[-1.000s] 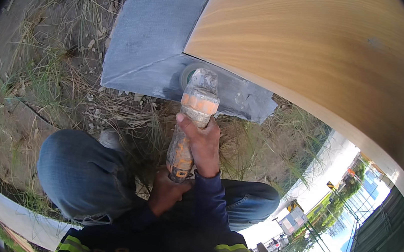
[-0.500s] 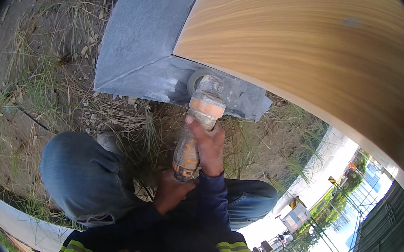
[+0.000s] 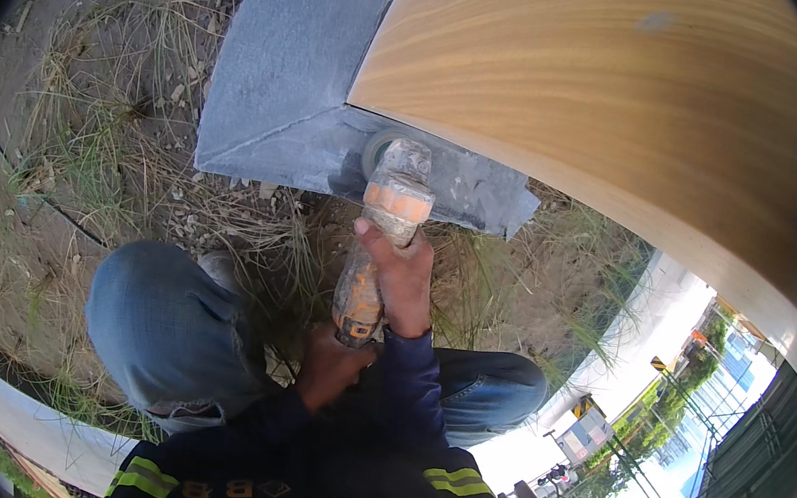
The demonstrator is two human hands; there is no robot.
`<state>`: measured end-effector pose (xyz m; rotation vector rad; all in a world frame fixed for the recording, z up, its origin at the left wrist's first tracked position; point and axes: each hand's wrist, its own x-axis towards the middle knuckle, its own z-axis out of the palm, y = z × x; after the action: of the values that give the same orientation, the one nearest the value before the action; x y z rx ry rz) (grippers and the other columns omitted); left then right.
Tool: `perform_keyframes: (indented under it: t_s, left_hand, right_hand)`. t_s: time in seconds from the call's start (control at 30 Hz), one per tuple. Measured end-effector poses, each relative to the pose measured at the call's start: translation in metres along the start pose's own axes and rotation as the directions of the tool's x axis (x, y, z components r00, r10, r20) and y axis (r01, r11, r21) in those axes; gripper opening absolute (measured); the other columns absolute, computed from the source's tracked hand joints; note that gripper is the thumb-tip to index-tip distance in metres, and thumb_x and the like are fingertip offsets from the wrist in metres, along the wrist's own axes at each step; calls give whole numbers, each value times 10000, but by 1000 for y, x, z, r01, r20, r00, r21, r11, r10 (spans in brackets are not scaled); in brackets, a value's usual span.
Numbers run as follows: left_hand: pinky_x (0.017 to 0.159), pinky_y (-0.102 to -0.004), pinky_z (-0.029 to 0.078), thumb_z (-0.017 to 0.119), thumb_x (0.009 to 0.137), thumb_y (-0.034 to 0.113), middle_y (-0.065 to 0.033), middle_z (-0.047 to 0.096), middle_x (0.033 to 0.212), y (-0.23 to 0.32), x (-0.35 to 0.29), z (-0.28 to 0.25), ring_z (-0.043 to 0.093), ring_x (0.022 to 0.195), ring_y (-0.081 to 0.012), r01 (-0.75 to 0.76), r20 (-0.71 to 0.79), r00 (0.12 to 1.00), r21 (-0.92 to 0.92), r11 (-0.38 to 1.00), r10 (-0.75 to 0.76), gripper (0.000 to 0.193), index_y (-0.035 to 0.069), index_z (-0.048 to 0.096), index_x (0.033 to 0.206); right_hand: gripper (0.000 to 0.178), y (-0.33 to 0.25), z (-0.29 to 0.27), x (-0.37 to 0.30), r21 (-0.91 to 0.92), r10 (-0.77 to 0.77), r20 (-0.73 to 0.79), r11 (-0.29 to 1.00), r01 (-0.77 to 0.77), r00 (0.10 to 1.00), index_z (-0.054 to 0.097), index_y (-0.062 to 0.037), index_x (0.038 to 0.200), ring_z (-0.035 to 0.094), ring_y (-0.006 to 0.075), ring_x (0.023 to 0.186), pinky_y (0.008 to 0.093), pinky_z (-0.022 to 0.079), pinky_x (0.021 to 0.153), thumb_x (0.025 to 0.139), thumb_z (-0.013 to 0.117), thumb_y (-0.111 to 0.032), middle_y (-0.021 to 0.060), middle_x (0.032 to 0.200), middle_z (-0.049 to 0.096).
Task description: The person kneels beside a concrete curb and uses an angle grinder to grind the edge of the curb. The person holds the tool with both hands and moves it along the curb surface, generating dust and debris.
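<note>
A dusty orange-and-grey angle grinder lies lengthwise between my knees and a grey stone ledge. My right hand is closed round its body just behind the head. At the rear end my left hand is closed on the grinder's tail, its fingers partly hidden under the tool. The round disc shows at the left of the head, against the near strip of the ledge. A darker patch marks the stone beside the disc.
A wood-grain panel rises from the ledge's inner edge at the upper right. Dry grass and dirt spread to the left. My bent knee in torn jeans is close to my left arm. A pale kerb runs along the right.
The grinder and both my hands have shifted slightly left. Its disc has slid left along the ledge, over the wet-looking patch. The whole view has moved a little.
</note>
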<state>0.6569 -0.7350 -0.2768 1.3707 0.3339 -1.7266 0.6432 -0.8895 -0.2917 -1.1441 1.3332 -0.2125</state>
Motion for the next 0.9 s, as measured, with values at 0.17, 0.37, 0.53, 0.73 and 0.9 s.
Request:
perform_keyframes:
  t_s: [0.17, 0.37, 0.53, 0.73, 0.9]
  left_hand:
    - [455, -277, 440, 790, 809, 120, -29, 657, 748, -12, 2, 4, 575, 516, -102, 22, 16, 1000, -41, 999, -21, 321, 0, 649, 1070]
    - [483, -281, 458, 820, 810, 149, -35, 673, 751, 2, -6, -3, 604, 564, -109, -30, -22, 999, -33, 999, 29, 290, -8, 675, 1007]
    - [458, -284, 452, 811, 808, 148, -30, 654, 733, -3, 0, 0, 584, 510, -113, 27, 7, 1000, 47, 999, -27, 356, -5, 638, 1079]
    - [459, -294, 458, 813, 804, 142, -44, 658, 721, -1, -4, -1, 587, 507, -118, 18, -49, 999, -4, 1000, -18, 325, -13, 654, 1042]
    - [461, -295, 460, 811, 803, 145, -49, 668, 748, 3, -2, -4, 595, 516, -125, -41, -28, 999, 9, 999, 41, 333, -22, 654, 1046]
  right_hand:
    - [429, 3, -8, -1, -2, 14, -24, 1000, -14, 1000, 664, 12, 1221, 625, 117, 927, 305, 509, 843, 897, 809, -230, 49, 1056, 703]
    - [424, -1, 11, 1, -47, -18, 66, 999, 21, 998, 665, 12, 1219, 628, 121, 921, 305, 512, 836, 895, 808, -221, 49, 1046, 705]
    - [420, 2, -2, -1, -26, 15, -7, 1000, -15, 1000, 667, 8, 1220, 630, 121, 926, 306, 513, 840, 900, 808, -225, 48, 1049, 705]
    - [393, 0, 10, -1, -33, -34, 31, 999, 35, 999, 676, 6, 1208, 626, 115, 930, 302, 511, 840, 911, 799, -220, 43, 1053, 705]
    - [396, 2, 8, 3, -19, -1, 23, 1000, 1, 1000, 673, 8, 1206, 627, 116, 928, 301, 512, 839, 907, 803, -215, 43, 1055, 707]
